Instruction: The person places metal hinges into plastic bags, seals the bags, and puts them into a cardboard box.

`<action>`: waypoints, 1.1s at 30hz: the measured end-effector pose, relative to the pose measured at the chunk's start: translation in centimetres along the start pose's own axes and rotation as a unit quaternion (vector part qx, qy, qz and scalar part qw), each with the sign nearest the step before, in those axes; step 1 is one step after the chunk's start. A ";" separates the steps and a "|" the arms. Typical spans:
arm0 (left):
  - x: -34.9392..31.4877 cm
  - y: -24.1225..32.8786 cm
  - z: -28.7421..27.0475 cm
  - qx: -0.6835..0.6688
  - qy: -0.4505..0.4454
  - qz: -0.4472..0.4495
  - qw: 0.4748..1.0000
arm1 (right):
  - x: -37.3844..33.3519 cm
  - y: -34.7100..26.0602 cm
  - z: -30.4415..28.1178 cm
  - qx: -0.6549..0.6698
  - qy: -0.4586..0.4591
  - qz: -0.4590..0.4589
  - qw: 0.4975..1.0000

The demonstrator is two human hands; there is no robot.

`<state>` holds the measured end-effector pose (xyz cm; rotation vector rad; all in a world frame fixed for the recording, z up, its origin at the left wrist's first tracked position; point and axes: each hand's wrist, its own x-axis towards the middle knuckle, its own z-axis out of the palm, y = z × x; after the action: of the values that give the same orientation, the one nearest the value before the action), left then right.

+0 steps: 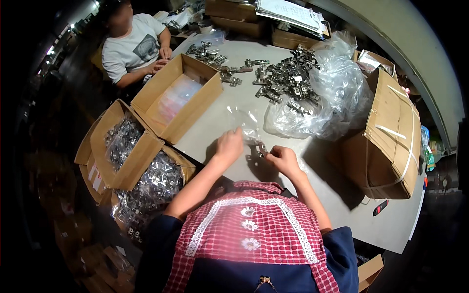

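Note:
Over the near middle of the grey table, my left hand [229, 145] is closed on the edge of a small see-through plastic bag [248, 123]. The bag stands up from my fingertips and is partly smeared by motion. Just right of it, my right hand [285, 160] pinches a metal hinge [260, 148] between thumb and fingers, close to the bag's lower end. Whether the hinge is partly inside the bag I cannot tell. Beyond my hands lies a big heap of similar metal hinges [288, 73], partly on a large crumpled plastic sheet [337, 88].
An open carton [205, 95] holding flat plastic bags stands left of my hands. Lower left, another carton [129, 171] holds bagged metal parts. A strapped carton [386, 146] stands at right, near a red-and-black tool [380, 207]. A co-worker [137, 49] sits far left by more hinges.

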<state>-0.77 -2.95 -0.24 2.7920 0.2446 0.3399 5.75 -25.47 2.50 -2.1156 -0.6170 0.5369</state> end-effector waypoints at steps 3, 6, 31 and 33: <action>-0.4 1.3 -0.1 0.004 0.048 0.058 0.997 | -0.4 -1.7 0.3 -0.088 0.039 -0.044 0.994; -0.9 3.1 -0.4 -0.046 0.107 0.117 0.986 | -0.1 -1.5 0.6 -0.109 0.095 -0.073 0.987; -1.3 3.0 0.7 -0.058 0.092 0.080 0.991 | 8.7 0.5 -2.8 -0.169 0.083 -0.128 0.974; -1.2 2.0 0.8 -0.057 0.071 0.018 0.996 | 12.0 1.5 -5.7 -0.209 0.159 -0.106 0.959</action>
<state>-1.50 -5.29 -0.60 2.6663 0.2022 0.5433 18.84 -22.53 2.57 -2.4193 -0.8096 -0.0664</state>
